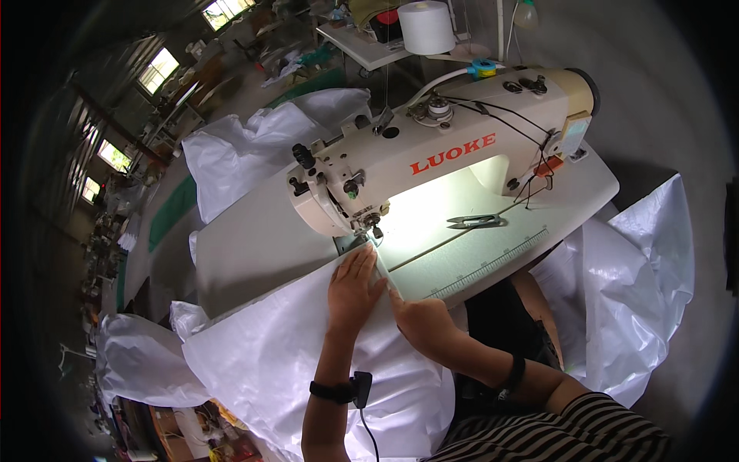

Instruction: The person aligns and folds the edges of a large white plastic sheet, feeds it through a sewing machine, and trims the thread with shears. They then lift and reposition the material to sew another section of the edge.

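By the tabletop's (431, 266) near edge, our left hand (354, 283) lies flat, seemingly steadying the white sheet (285, 331) our right hand (425, 322) pinches.

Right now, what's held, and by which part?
The right grip seems to pinch the shiny white flexible sheet by its right edge; the left grip lies flat on it.

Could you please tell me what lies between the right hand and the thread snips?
Between the right hand and the thread snips lies only bare tabletop, marked with a ruler scale, as the head view shows.
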Available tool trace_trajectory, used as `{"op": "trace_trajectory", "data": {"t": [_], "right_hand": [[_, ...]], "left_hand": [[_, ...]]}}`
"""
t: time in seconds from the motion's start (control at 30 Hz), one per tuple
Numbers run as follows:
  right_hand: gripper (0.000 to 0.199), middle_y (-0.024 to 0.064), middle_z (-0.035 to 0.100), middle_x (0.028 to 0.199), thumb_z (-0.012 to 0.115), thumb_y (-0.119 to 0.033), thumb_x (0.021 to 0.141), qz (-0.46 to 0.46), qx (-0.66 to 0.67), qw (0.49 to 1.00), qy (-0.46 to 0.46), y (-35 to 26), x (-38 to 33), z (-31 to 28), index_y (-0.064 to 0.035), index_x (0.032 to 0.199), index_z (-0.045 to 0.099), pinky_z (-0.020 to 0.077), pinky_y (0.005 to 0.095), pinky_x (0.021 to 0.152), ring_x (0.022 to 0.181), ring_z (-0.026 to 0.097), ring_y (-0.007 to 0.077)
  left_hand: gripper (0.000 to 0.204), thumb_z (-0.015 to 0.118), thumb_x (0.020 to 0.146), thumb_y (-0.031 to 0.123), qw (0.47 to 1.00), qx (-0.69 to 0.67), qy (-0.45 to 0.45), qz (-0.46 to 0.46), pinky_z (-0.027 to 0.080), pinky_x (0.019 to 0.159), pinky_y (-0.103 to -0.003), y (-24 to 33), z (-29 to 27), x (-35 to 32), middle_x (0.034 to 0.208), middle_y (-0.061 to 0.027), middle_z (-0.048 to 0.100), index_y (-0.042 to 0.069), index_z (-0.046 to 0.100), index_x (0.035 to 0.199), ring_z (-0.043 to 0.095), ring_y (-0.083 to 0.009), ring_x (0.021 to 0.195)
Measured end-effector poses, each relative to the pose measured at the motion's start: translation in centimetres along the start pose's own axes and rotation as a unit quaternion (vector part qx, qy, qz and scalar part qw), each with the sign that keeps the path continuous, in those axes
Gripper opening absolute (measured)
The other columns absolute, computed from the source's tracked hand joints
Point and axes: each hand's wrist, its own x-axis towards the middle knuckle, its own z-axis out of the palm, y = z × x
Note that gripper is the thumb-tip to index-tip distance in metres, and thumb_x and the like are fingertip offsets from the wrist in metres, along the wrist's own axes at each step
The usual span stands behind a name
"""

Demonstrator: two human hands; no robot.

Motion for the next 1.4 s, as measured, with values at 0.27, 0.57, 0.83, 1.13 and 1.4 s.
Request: {"op": "trace_trajectory", "data": {"t": [0.27, 0.57, 0.83, 1.13, 1.4], "right_hand": [[0.049, 0.011, 0.064, 0.06, 0.057, -0.008, 0.084, 0.0, 0.022, 1.0, -0.012, 0.4, 1.4, 1.0, 0.011, 0.129, 0.054, 0.0516, 0.0374, 0.049, 0.052, 0.066, 0.0259], [0.055, 0.0042, 0.066, 0.06, 0.064, -0.009, 0.08, -0.012, -0.058, 0.998, -0.026, 0.2, 1.2, 0.1, 0.0064, 0.131, 0.055, 0.0513, 0.0309, 0.047, 0.053, 0.067, 0.0205], [0.05, 0.005, 0.068, 0.064, 0.063, -0.01, 0.081, -0.031, -0.028, 0.999, -0.024, 1.0, 2.3, -0.4, 0.0071, 0.128, 0.057, 0.0501, 0.0305, 0.045, 0.055, 0.068, 0.0194], [0.02, 0.0097, 0.067, 0.071, 0.054, -0.022, 0.099, -0.001, 0.209, 0.975, 0.079, 7.2, 9.2, -3.3, -0.006, 0.096, 0.065, 0.0521, 0.0381, 0.061, 0.064, 0.067, 0.027], [0.025, 0.0073, 0.065, 0.065, 0.055, -0.025, 0.099, -0.027, 0.228, 0.963, 0.139, 7.3, 11.2, -3.4, -0.0068, 0.083, 0.064, 0.0502, 0.0379, 0.057, 0.06, 0.066, 0.0257]], "left_hand": [[0.051, 0.073, 0.083, 0.024, 0.999, -0.049, 0.008, 0.0, 0.041, 0.108, -0.041, -1.3, 0.0, 0.9, 0.138, -0.0117, 0.054, 0.004, 0.059, 0.127, 0.051, -0.0311, 0.128], [0.049, 0.065, 0.089, 0.031, 0.994, 0.051, 0.01, -0.098, 0.031, 0.115, -0.05, 2.1, 1.1, -0.8, 0.148, -0.0122, 0.045, 0.011, 0.058, 0.133, 0.039, -0.0335, 0.14], [0.047, 0.061, 0.093, 0.032, 0.996, 0.027, 0.007, -0.082, 0.026, 0.118, -0.051, 0.6, 1.6, -0.5, 0.152, -0.0121, 0.042, 0.017, 0.056, 0.138, 0.037, -0.0311, 0.142], [0.047, 0.059, 0.095, 0.035, 0.996, 0.015, -0.003, -0.085, 0.023, 0.119, -0.05, 0.1, 1.5, -0.1, 0.151, -0.013, 0.043, 0.02, 0.054, 0.139, 0.037, -0.032, 0.142], [0.046, 0.059, 0.095, 0.034, 0.996, 0.011, -0.004, -0.084, 0.023, 0.119, -0.05, 0.1, 1.6, 0.0, 0.152, -0.0126, 0.042, 0.021, 0.054, 0.139, 0.036, -0.0329, 0.142]]}}
